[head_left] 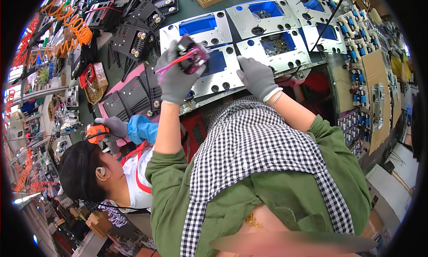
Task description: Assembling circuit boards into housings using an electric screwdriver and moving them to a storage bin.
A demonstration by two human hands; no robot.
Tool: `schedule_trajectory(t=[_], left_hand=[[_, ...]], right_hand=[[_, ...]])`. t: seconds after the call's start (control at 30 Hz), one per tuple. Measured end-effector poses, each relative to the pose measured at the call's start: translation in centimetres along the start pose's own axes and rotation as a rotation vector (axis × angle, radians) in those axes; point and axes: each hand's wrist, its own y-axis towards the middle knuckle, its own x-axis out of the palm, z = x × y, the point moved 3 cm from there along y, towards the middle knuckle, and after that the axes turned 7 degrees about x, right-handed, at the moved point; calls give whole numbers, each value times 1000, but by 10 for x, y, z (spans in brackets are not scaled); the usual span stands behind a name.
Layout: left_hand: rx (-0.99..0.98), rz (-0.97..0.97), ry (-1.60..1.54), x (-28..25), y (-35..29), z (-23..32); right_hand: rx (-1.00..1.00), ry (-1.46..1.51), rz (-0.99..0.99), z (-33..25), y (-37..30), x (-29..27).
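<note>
My gloved left hand [174,85] is closed round a circuit board [192,56] with a purple face, dark parts, and red and pink wires [171,64] trailing to the left. It is held above the left end of the near silver metal panel [229,70], which has a rectangular window over a blue bin. My right hand [258,78], also in a grey glove, has its thumb and forefinger at that panel's right edge and appears to grip it. Its other fingers are partly hidden. Another silver panel [292,56] lies just beyond, its window showing small loose hardware.
More windowed panels [240,23] stand in rows at the back. Black brackets [133,38] crowd the left bench beside a tray of small hardware [94,90]. Close on my left a co-worker's gloved hand [113,125] holds an orange tool [96,133]. A black cable [329,21] hangs at right.
</note>
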Motion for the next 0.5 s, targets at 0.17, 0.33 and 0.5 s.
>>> schedule_trajectory(t=[0.17,0.33,0.5], left_hand=[[66,-259,185,34,-28,-6],[2,-544,224,33,-64,-21],[7,-604,375,19,-64,-17]], right_hand=[[210,45,-368,-7,0,38],[16,94,-421,-25,1,60],[-28,118,-434,-22,2,73]])
